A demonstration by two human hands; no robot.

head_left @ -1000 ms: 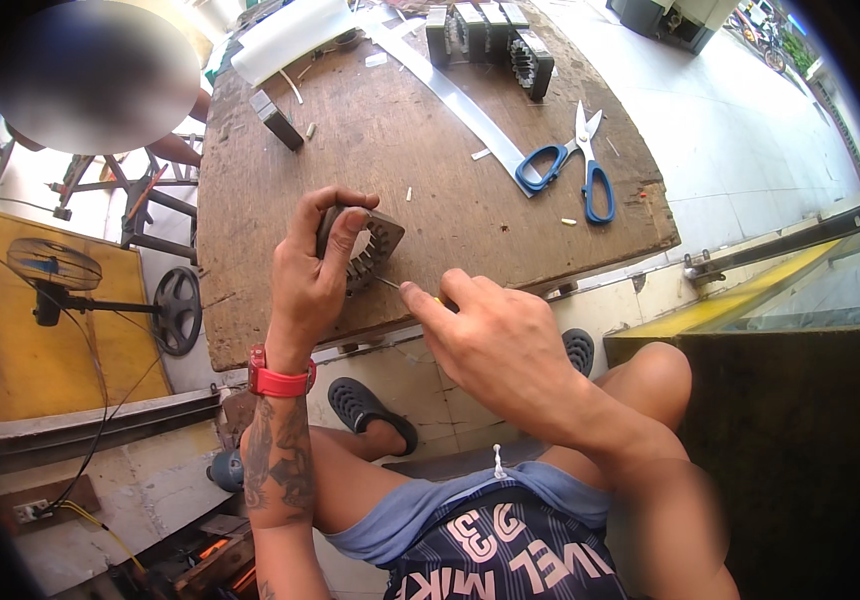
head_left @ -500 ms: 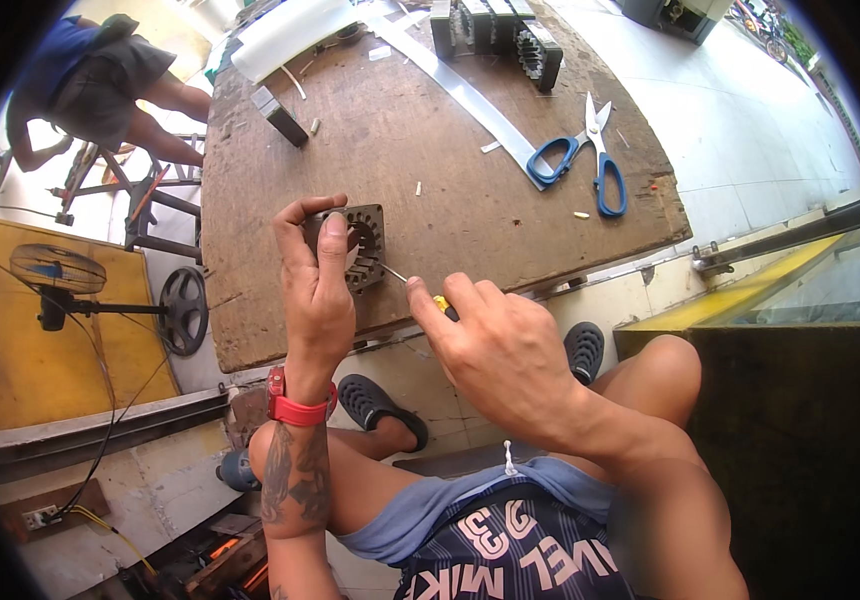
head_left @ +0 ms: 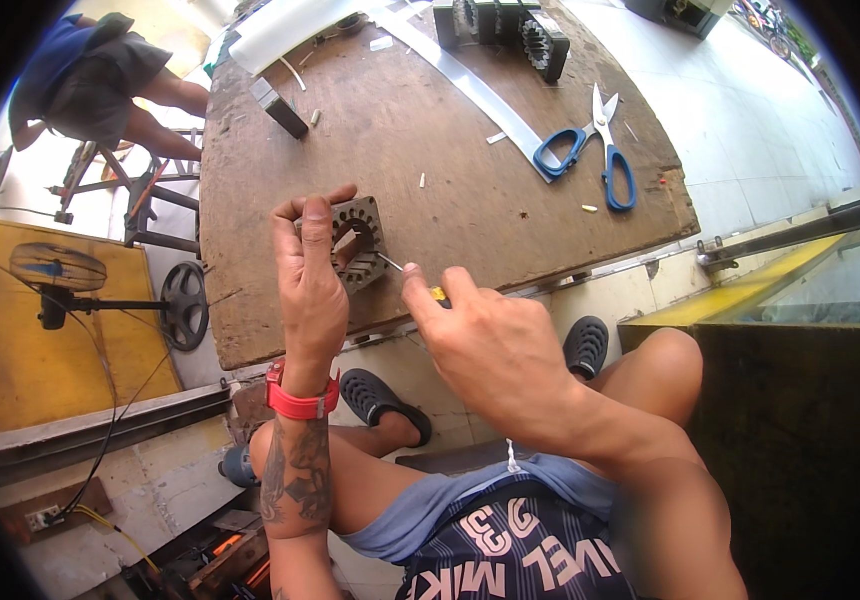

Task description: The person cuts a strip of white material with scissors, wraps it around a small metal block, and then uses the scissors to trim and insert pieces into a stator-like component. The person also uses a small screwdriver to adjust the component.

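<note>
My left hand (head_left: pixel 310 275) is closed around a square metal stator core (head_left: pixel 375 228), its thumb on the near face and fingers over the far side. The core has a round, slotted bore and is held over the table's front edge. In my right hand (head_left: pixel 495 340) is a screwdriver (head_left: pixel 440 296) with a yellow and black handle, mostly covered by the fingers. Its thin shaft points left, with the tip at the right side of the core's bore. Whether the tip touches a slot is too small to tell.
On the wooden table (head_left: pixel 450 215) are blue-handled scissors (head_left: pixel 590 145), a white strip (head_left: pixel 470 85), a white sheet (head_left: pixel 290 30), small scraps and a dark block (head_left: pixel 278 108). Several stator cores (head_left: pixel 545 48) stand at the back. A fan (head_left: pixel 60 270) and another person (head_left: pixel 100 80) are at left.
The stator core has tilted slightly, so more of its bore shows. Both hands keep their grip, and the screwdriver stays at the bore's right side. The table's view has shifted a little.
</note>
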